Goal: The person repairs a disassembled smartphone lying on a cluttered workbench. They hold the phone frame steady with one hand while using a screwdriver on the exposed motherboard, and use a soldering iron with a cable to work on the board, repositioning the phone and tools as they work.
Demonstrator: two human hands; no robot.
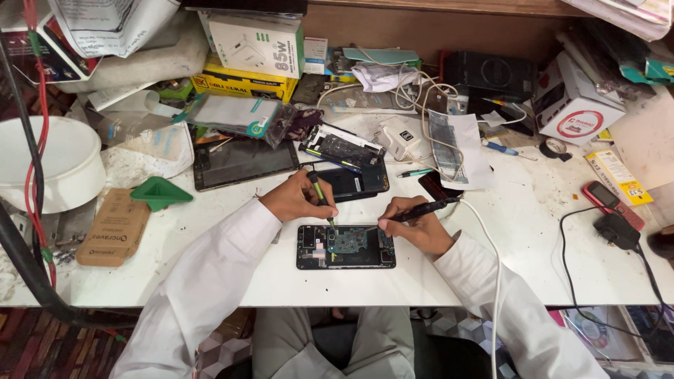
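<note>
Hands (pixel 351 210) with tools, opened phone (pixel 345 247) beneath

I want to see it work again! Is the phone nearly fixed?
Not yet. Done: the opened phone has its back off, circuit board showing. In hand: the left hand holds a green tool, the right hand a black tool, both at the board. Left: closing it.

Bare desk (pixel 491 245) runs along the near edge either side of the opened phone (pixel 345 247); toward the far edge, a tablet (pixel 242 163), boxes (pixel 256 42) and cables (pixel 414 91) crowd passage.
</note>
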